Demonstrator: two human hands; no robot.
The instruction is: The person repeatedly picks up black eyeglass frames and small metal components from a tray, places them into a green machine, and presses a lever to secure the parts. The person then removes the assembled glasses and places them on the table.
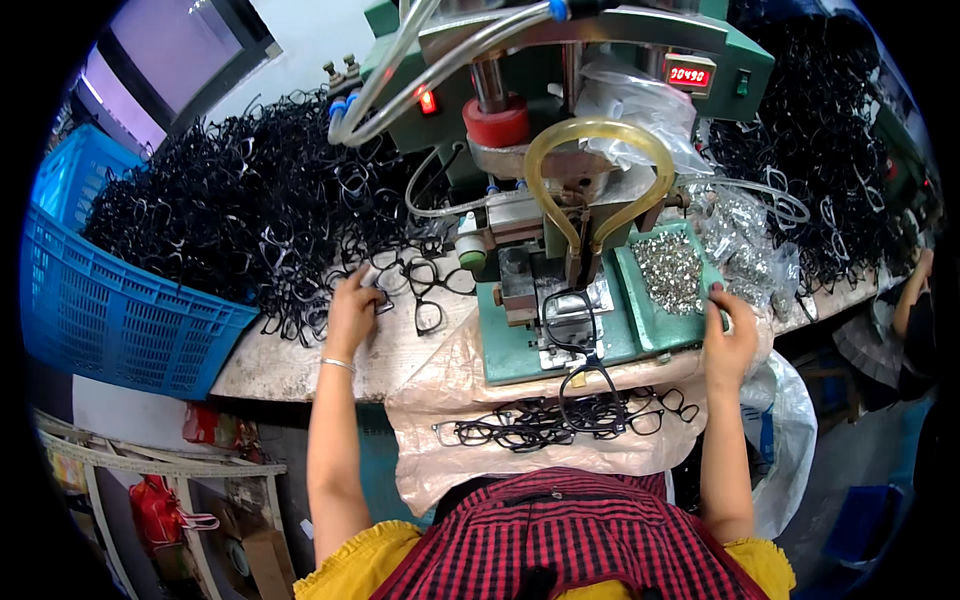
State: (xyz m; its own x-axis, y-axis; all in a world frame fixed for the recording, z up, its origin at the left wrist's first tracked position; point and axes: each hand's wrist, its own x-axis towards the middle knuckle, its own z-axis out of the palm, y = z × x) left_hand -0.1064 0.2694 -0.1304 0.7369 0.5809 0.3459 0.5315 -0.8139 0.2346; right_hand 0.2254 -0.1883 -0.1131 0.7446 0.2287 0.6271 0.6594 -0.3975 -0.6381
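My left hand (352, 312) rests by the near edge of a big heap of black eyeglass frames (250, 200), thumb and forefinger apart beside a few loose frames (428, 290). My right hand (730, 338) is at the right rim of a green tray (645, 325) full of small shiny metal parts (670, 272). Its fingertips are pinched together; whatever they hold is too small to make out. Between my hands, one black eyeglass frame (590, 365) sits at the fixture of a green press (500, 345), one rim hanging over the front edge.
More black frames (520, 425) lie on brown paper (420, 430) before my apron. A blue plastic crate (130, 300) stands at left. Clear bags of metal parts (745, 245) lie right of the tray. A yellowish hose loop (600, 128) and clear air tubes hang around the press head.
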